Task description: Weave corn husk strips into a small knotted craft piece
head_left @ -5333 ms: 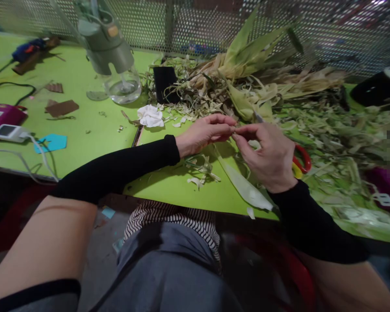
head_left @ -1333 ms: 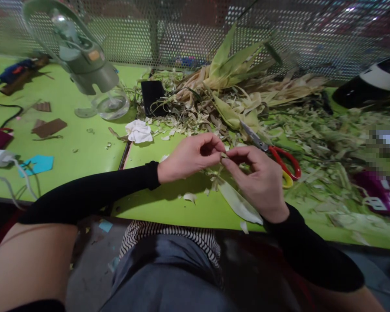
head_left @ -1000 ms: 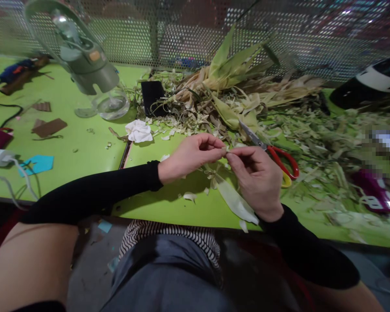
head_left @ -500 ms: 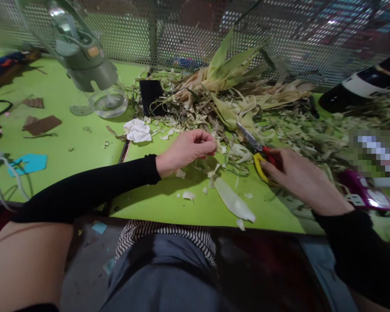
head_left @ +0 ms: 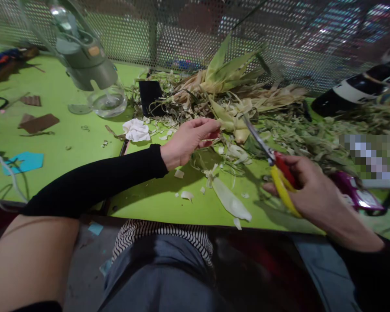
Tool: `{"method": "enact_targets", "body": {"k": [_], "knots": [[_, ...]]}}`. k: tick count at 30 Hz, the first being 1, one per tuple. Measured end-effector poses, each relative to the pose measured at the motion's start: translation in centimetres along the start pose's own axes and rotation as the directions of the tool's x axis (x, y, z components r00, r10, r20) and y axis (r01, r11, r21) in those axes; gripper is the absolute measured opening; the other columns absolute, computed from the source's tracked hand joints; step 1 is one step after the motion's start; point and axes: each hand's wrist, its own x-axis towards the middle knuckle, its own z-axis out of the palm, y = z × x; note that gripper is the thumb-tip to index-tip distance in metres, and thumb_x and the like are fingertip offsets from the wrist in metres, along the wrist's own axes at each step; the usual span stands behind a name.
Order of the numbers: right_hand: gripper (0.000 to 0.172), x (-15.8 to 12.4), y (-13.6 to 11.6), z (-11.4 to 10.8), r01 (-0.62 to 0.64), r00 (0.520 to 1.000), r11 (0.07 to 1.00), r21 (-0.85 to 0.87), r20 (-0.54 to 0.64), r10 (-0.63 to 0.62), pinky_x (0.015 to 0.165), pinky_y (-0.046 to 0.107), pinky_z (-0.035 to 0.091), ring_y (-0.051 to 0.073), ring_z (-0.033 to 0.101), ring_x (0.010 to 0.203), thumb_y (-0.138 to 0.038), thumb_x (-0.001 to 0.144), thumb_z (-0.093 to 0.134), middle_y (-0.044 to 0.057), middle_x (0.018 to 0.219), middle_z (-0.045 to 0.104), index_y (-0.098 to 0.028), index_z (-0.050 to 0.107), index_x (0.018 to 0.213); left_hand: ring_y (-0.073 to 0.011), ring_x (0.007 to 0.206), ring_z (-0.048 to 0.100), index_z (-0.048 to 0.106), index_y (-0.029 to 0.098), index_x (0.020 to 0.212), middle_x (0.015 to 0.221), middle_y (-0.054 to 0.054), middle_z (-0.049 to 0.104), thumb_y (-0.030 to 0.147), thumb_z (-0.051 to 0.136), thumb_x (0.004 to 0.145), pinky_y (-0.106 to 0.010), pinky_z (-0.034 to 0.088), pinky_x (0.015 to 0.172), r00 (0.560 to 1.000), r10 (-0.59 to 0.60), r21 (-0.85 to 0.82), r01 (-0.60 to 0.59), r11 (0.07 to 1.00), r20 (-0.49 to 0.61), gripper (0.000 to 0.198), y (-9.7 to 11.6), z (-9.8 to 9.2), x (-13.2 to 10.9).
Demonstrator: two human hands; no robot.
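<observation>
My right hand (head_left: 315,195) grips the red and yellow handles of a pair of scissors (head_left: 269,155), lifted off the green table (head_left: 84,143), with the blades pointing up and left toward my left hand. My left hand (head_left: 190,138) hovers over the table with its fingers pinched on a small piece of corn husk I can barely see. A pale husk leaf (head_left: 230,203) lies on the table between my hands, near the front edge.
A heap of corn husks (head_left: 234,91) and shreds fills the back and right of the table. A grey-green device on a glass base (head_left: 94,73), a crumpled white tissue (head_left: 135,129), a black block (head_left: 150,96), brown and blue card pieces and a purple tool (head_left: 354,190) lie around.
My right hand let go of the husk piece, reached right to the scissors, gripped them and lifted them off the table. My left hand stayed pinched and rose slightly.
</observation>
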Motion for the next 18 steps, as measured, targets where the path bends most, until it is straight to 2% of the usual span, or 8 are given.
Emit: {"method": "enact_targets", "body": {"k": [2, 4, 11, 18], "knots": [[0.084, -0.6, -0.8, 0.6, -0.011, 0.998, 0.997, -0.071, 0.059, 0.015, 0.063, 0.041, 0.05, 0.024, 0.06, 0.07, -0.074, 0.052, 0.083, 0.009, 0.088, 0.064, -0.02, 0.06, 0.112, -0.0079, 0.086, 0.065, 0.06, 0.016, 0.09, 0.093, -0.003, 0.069, 0.028, 0.064, 0.094, -0.023, 0.05, 0.079, 1.0, 0.011, -0.032, -0.011, 0.999, 0.004, 0.013, 0.0, 0.3, 0.2], [0.088, -0.8, -1.5, 1.2, -0.008, 0.998, 0.995, -0.096, 0.058, 0.014, 0.064, 0.042, 0.05, 0.025, 0.059, 0.072, -0.078, 0.053, 0.079, 0.01, 0.09, 0.062, -0.02, 0.057, 0.114, -0.0087, 0.088, 0.066, 0.061, 0.016, 0.092, 0.096, -0.004, 0.07, 0.029, 0.064, 0.095, -0.024, 0.051, 0.081, 1.0, 0.02, -0.043, -0.019, 0.999, 0.012, 0.014, -0.1, 0.5, 0.1], [0.083, -0.3, -2.9, 2.3, -0.008, 0.993, 0.995, -0.097, 0.116, 0.019, 0.058, 0.04, 0.045, 0.022, 0.053, 0.064, -0.08, 0.06, 0.07, 0.007, 0.085, 0.06, -0.02, 0.052, 0.114, -0.0096, 0.094, 0.066, 0.057, 0.016, 0.089, 0.1, -0.005, 0.071, 0.027, 0.061, 0.096, -0.024, 0.05, 0.085, 1.0, -0.002, -0.091, 0.005, 0.996, 0.027, 0.014, -0.6, 0.9, -0.3], [0.069, -0.5, -4.2, 2.2, 0.029, 0.983, 0.996, -0.078, 0.184, -0.014, 0.052, 0.033, 0.038, 0.02, 0.053, 0.06, -0.08, 0.067, 0.065, 0.003, 0.074, 0.06, -0.023, 0.054, 0.104, -0.0075, 0.086, 0.064, 0.057, 0.017, 0.088, 0.096, -0.002, 0.069, 0.022, 0.061, 0.096, -0.023, 0.049, 0.081, 1.0, -0.01, -0.084, 0.012, 0.996, 0.026, 0.01, -0.9, 1.1, -0.5]]}}
